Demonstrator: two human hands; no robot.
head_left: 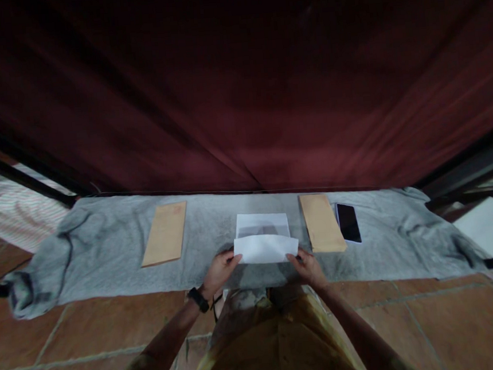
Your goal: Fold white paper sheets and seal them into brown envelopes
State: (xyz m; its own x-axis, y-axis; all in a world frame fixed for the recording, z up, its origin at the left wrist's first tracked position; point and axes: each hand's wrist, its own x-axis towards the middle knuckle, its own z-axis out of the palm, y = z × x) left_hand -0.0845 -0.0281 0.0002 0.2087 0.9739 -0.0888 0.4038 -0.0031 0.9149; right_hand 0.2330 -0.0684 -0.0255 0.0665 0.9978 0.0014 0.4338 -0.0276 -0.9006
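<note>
Paper [265, 241], white, lies at the middle of a grey cloth [105, 249] spread on a tiled floor [90, 331], straight ahead of the person's knees; its near part is bent over the far part, so a paler strip shows at 12 o'clock with a grey shadow between the two layers.

Left hand [219, 271] is at 7 o'clock of the paper; its fingers are drawn together and pinch the near left corner of the bent-over flap; a black watch [198, 299] sits on that wrist. Right hand [307, 265] is at 5 o'clock; it pinches the near right corner in the same way, thumb side towards the sheet; both hands rest low on the cloth's near edge.

At 9 o'clock of the paper, well apart, lies a brown envelope [165, 233], flat and a little slanted; at 3 o'clock, just beside the paper, lies a second envelope [322, 223]; a dark phone [348, 222] lies screen up just beside that one, further towards 3 o'clock.

At 12 o'clock a dark red curtain [238, 93] hangs down to the cloth's far edge; far off at 9 o'clock is a striped fabric [11, 208]; far off at 3 o'clock is a white sheet [489, 227], beyond the cloth's end.
</note>
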